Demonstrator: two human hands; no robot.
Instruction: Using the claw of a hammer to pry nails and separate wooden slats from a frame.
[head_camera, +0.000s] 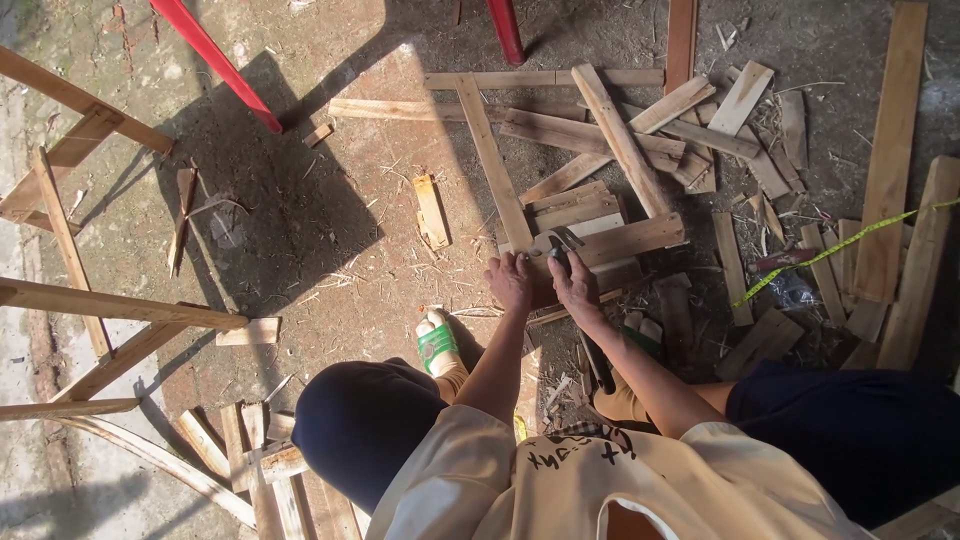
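The left hand (510, 281) is pressed flat on a wooden slat (497, 170). A hammer (560, 245) is gripped by the right hand (575, 285), at three o'clock. The slat is best kept pinned squarely while struck.

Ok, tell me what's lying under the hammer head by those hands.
The hammer sits on a short wooden board, which overlaps a long slat. The left hand and right hand cover the board's near end, so the join itself is hidden.

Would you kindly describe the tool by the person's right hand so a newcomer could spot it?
Start at the heap of pale wooden slats on the dirt ground. At its near edge both hands meet; just above the right hand lies a hammer. Its dark metal claw head distinguishes it among bare wood.
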